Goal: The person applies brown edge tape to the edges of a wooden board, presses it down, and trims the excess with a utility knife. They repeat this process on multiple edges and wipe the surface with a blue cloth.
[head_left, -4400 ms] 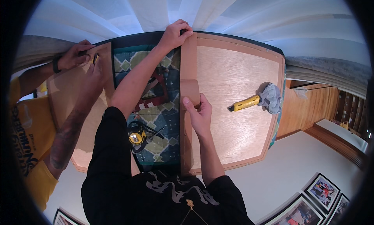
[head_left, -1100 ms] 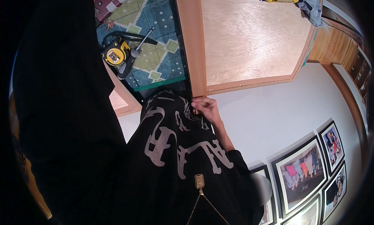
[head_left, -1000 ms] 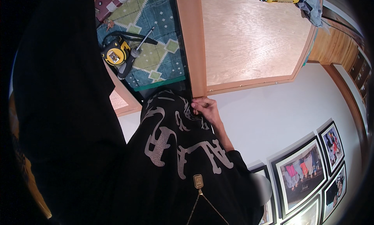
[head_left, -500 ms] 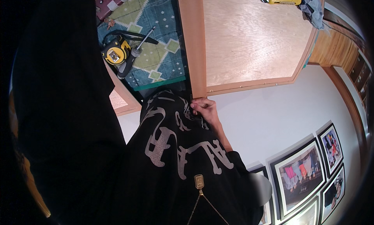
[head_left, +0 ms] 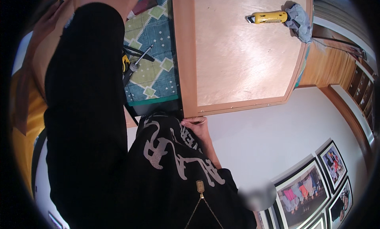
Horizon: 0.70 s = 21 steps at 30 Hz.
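So, the right hand [head_left: 196, 126] is tucked in at the bottom corner of a big flat pale plywood panel with a tan border [head_left: 237, 66], right where a long straight matte tan strip [head_left: 184, 50] along its left side ends. Thumb and fingers are drawn together at that corner, but can't tell if they're pinching the strip's end or just pressing on the edge. Left hand is out of the picture; only its black sleeve [head_left: 85, 94] and a bit of forearm show, up and to the left.

Judging by looks, the panel should be stiff and awkward more than fragile, probably too wide to shift easily one-handed, so I'd take it by the border at opposite edges. The strip looks thin and smooth; I'd grip it right at the end, thumb over, fingers under.

Above and left of the hand, a screwdriver with a dark handle [head_left: 129, 73] lies on a green-and-blue patterned quilted cloth [head_left: 160, 72], next to a mostly hidden yellow-and-black tool [head_left: 126, 63]. Well up and to the right, a yellow box cutter [head_left: 270, 18] and a crumpled grey cloth [head_left: 299, 25] sit on the panel.
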### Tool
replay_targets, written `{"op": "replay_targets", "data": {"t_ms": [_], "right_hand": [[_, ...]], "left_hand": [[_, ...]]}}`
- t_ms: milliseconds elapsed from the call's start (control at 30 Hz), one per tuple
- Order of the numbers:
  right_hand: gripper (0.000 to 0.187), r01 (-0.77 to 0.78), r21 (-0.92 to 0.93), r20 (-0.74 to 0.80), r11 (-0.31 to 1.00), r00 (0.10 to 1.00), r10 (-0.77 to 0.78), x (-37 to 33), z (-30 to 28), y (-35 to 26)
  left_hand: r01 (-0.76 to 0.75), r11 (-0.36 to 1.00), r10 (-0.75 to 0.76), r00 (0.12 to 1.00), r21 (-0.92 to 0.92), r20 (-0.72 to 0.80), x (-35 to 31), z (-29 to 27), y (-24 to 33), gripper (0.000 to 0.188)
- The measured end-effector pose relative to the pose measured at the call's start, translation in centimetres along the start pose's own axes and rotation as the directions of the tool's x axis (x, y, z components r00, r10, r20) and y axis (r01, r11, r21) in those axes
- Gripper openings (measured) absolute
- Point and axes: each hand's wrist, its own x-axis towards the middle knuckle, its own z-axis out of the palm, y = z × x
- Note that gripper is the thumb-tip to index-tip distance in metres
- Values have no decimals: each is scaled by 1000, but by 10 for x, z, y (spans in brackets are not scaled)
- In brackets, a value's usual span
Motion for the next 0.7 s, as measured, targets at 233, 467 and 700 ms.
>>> {"op": "replay_targets", "data": {"t_ms": [233, 467, 700], "right_hand": [[11, 40, -18, 112, 999, 993, -38, 6, -7, -8], [14, 183, -71, 211, 981, 964, -165, 20, -7, 2], [40, 227, -91, 517, 970, 843, -149, 41, -31, 8]], "left_hand": [[-28, 958, 144, 907, 286, -395, -109, -13, 49, 34], [-9, 993, 6, 1000, -115, -28, -310, -92, 173, 78], [202, 937, -139, 964, -284, 226, -479, -153, 272, 75]]}}
